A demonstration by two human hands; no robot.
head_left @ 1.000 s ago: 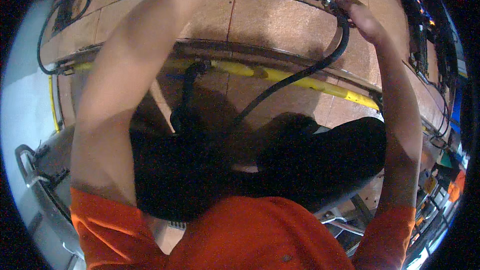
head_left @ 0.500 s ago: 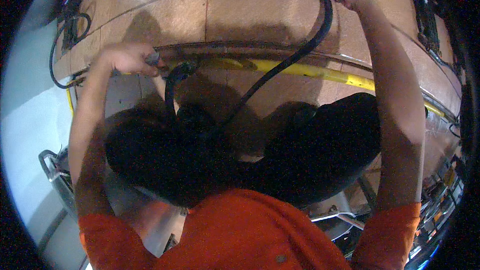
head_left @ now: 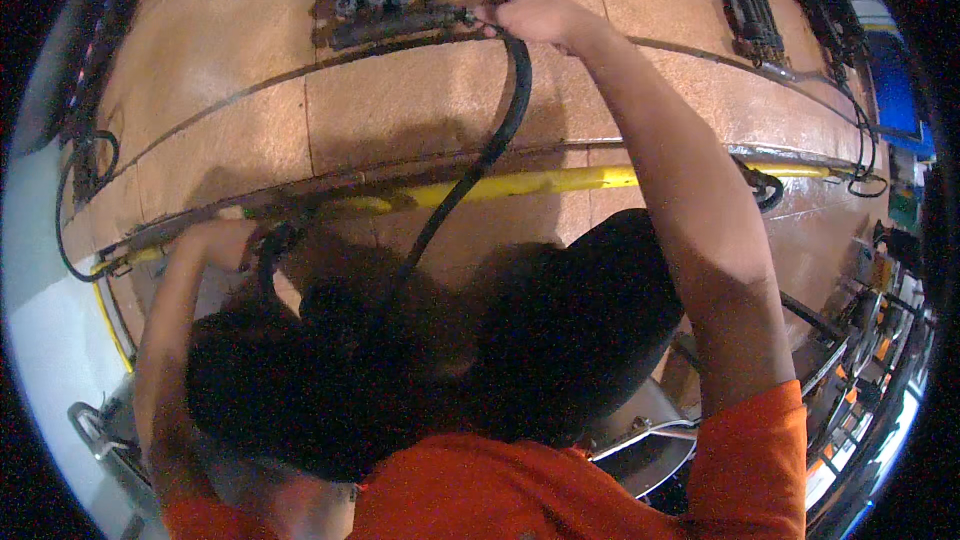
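Note:
My right hand (head_left: 535, 15) is closed on the upper end of a black rubber hose (head_left: 515, 90), where it meets the metal end of a dark burner (head_left: 380, 2) with several round-ended tubes. The hose curves down across the yellow pipe (head_left: 540, 183) and disappears in the dark by my knees. At the left, my left hand (head_left: 225, 243) has its fingers curled beside a dark hose fitting (head_left: 282, 237) at the yellow pipe. What those fingers grip is hidden. From this fitting a short stretch of hose bends downward.
The burner rests on a brown tiled ledge (head_left: 240, 130). More dark burners (head_left: 750, 10) with thin hoses stand at the right, and a hose loop (head_left: 90, 155) hangs at the far left. Metal racks (head_left: 850, 340) crowd the lower right. My bent knees are close beneath the pipe.
My view has shifted right and up, so more of the burner shows. My right hand remains at the hose end by the burner. My left hand stays by the pipe, its fingers now less visible.

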